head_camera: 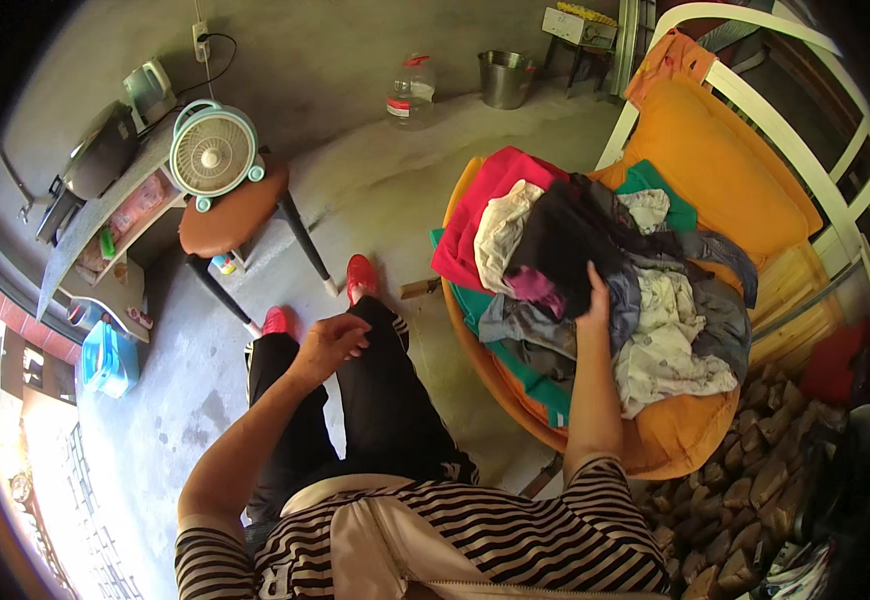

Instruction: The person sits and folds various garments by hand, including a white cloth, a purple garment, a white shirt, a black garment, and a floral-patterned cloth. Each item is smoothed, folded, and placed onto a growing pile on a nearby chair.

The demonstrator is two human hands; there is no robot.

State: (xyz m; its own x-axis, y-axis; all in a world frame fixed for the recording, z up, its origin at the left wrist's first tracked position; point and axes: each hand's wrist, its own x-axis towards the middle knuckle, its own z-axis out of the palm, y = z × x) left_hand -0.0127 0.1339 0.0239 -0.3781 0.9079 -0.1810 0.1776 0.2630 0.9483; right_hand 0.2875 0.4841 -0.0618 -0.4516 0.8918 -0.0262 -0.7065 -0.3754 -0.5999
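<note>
My left hand (331,346) hovers empty over my thighs, its fingers loosely curled and a little apart. At the right, my right hand (594,296) grips the edge of a black garment (559,240); its fingers are partly hidden by the cloth. That garment lies on a heap of clothes atop an orange-cushioned chair (694,442). Around it are a red cloth (472,202), a cream cloth (506,225), a purple piece (536,289), a green cloth (544,390), grey garments (720,311) and a pale patterned garment (664,337).
A small fan (214,154) stands on a brown stool (229,225) beside a shelf unit (90,229). A blue plastic container (109,360) sits on the floor. By the wall are a plastic jug (411,94) and a metal bucket (506,79). Stacked split firewood (750,465) lies right of the chair.
</note>
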